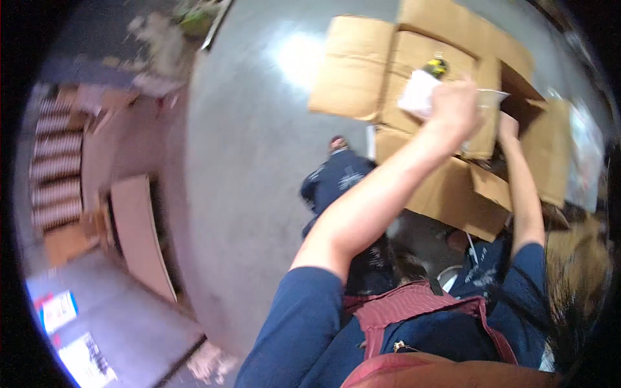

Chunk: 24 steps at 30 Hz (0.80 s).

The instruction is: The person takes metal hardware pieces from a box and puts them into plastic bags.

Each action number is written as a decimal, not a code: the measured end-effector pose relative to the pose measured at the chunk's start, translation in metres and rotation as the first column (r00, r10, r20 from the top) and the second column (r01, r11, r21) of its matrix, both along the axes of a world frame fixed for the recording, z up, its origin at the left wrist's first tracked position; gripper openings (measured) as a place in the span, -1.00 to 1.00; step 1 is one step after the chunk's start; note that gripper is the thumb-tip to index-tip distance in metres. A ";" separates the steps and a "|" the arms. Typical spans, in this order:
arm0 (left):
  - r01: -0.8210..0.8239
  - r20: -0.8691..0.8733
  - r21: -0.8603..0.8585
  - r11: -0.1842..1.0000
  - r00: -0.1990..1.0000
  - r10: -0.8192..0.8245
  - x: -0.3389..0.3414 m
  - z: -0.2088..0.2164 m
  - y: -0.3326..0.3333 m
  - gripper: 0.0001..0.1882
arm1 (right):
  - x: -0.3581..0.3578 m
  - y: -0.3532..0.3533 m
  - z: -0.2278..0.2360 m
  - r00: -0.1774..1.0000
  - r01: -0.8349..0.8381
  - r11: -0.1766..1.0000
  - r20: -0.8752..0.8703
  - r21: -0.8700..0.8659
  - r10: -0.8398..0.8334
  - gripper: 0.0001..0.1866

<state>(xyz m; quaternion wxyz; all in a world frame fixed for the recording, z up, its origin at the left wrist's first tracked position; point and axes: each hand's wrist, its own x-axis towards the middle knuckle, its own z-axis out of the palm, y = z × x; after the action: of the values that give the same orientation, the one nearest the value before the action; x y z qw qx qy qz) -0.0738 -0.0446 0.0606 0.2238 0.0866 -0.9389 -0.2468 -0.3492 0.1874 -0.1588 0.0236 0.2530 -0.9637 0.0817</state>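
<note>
A large cardboard box [446, 187] stands open in front of me, its flaps spread outward. My left hand [456, 107] is closed above the box, gripping a white sheet or bag [417, 94] that sticks out on its left side. A small black-and-yellow object [436, 66] shows just beyond the white piece; I cannot tell whether the two are joined. My right hand [509, 127] reaches into the box's dark opening at the right, and its fingers are hidden there.
Clear plastic wrapping [584, 155] lies right of the box. Grey concrete floor [259, 129] stretches to the left. Farther left are a long cardboard piece [139, 226], a row of stacked cartons [57, 161] and a large grey box [123, 310] with labels.
</note>
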 end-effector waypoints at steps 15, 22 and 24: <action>-0.087 -0.037 0.447 0.890 0.993 0.115 -0.033 -0.020 0.021 -0.70 | 0.114 0.072 0.206 0.957 -0.108 0.985 -0.282 -0.132 0.067 -0.71; 0.015 0.020 0.990 0.140 0.969 -0.248 -0.043 -0.029 0.050 -0.78 | 0.185 0.026 0.243 0.937 -0.186 0.703 0.090 -0.687 0.336 -0.77; -0.028 -0.119 0.960 -0.279 0.860 -0.495 -0.028 -0.025 0.055 -0.66 | 0.175 0.009 0.240 0.909 -0.343 0.694 -0.037 -0.633 0.415 -0.78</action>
<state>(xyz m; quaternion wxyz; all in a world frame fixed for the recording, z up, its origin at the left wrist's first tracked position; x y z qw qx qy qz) -0.1014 0.0108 0.0355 -0.1468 0.0742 -0.4054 -0.8992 -0.1738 0.1966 0.0808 0.0364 0.4190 -0.8074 0.4138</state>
